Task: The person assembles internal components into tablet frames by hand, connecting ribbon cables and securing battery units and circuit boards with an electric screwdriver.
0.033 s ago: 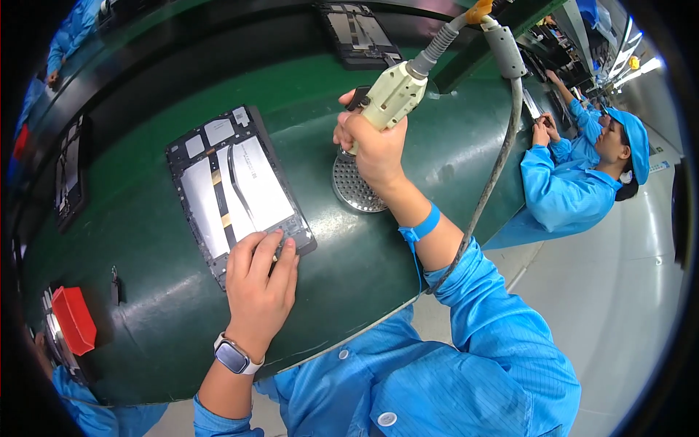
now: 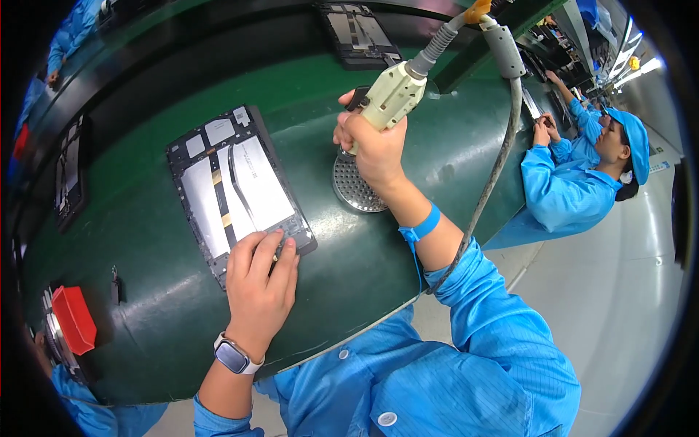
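Note:
An opened tablet (image 2: 273,195) lies on the green bench, its silvery batteries, dark ribbon cable and circuit boards exposed. My left hand (image 2: 262,280) rests on its near end, fingers stretched out and fingertips touching the board there; they cover part of that end. In my right hand (image 2: 375,149), closed around the grip, is a pale green electric screwdriver (image 2: 395,95), its cable end pointing up and away. Below that hand sits a round metal screw tray (image 2: 357,186) full of small holes. The hand hides the screwdriver's tip and part of the tray.
Another opened tablet (image 2: 357,33) lies at the far side, and one more (image 2: 70,171) at far left. A red bin (image 2: 74,319) stands at near left, by a small dark part (image 2: 116,285). A grey cable (image 2: 502,153) hangs beside my right arm. A co-worker (image 2: 582,182) sits at right.

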Tool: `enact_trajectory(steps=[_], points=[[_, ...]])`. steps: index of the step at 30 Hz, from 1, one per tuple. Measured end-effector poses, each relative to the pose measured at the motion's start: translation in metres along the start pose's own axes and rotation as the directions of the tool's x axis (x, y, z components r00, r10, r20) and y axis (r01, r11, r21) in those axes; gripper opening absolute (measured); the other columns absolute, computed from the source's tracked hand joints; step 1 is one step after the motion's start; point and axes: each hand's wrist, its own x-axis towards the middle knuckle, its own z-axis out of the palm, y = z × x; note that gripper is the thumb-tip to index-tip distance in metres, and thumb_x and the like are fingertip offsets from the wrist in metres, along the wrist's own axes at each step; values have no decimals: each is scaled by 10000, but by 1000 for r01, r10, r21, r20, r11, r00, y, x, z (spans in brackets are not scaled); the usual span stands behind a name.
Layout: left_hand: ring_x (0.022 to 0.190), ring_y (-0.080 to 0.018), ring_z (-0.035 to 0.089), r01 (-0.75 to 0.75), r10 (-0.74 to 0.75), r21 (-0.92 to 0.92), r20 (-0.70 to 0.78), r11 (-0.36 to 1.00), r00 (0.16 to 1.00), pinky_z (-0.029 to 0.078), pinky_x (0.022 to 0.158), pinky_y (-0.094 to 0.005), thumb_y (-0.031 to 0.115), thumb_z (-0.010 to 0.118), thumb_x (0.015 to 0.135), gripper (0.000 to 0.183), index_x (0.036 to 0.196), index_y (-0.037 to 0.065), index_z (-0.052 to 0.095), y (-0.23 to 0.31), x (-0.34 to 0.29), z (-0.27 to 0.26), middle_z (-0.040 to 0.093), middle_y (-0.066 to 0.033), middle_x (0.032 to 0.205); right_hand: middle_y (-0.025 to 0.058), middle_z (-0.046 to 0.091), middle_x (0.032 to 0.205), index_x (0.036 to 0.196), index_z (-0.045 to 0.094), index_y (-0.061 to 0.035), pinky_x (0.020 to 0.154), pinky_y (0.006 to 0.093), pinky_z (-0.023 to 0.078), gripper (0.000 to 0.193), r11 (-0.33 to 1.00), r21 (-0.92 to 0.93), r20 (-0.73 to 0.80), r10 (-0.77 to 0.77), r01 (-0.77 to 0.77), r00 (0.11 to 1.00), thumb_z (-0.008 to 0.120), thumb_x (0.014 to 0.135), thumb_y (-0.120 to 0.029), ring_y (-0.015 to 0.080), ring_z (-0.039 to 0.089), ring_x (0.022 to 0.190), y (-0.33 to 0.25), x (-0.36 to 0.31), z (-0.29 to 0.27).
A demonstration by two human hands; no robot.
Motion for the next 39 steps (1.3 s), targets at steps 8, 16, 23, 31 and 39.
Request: enact_trajectory(steps=[8,16,23,31,39], points=[[1053,-319,617,-1,3,-101,26,995,1000,551,824,-396,20,751,759,209,957,-27,699,-11,-4,-14,638,-141,1087,44,492,605,1131,551,40,530,337,440,296,990,80,66,-118,113,991,552,840,-14,137,457,501,-23,-20,12],[1055,-291,622,-27,29,-101,18,995,999,561,805,-377,18,714,766,156,919,-14,706,-15,-6,-13,644,-126,1078,65,576,710,1125,551,29,521,279,457,326,992,91,324,51,-85,945,557,807,97,109,514,548,-28,-89,63],[1051,-284,617,-24,26,-131,17,991,1000,560,807,-369,13,711,765,151,911,-22,706,-17,-7,-14,641,-129,1063,57,581,730,1120,540,25,509,241,434,317,998,59,387,-3,-22,922,549,816,112,91,525,585,-12,-92,62],[1059,-293,607,-12,19,-162,39,987,999,558,815,-370,22,726,750,198,939,-30,698,-18,-7,-16,628,-128,1098,54,602,800,1069,572,9,593,246,476,274,999,26,433,-31,22,901,599,809,91,93,570,676,-18,-94,68],[1070,-295,592,-30,32,-25,64,999,997,568,795,-387,73,767,746,278,994,-21,682,-14,-3,-20,593,-106,1106,48,632,921,1047,617,-8,678,248,503,237,978,-63,542,-136,201,829,661,817,30,91,587,791,-15,-87,63]])
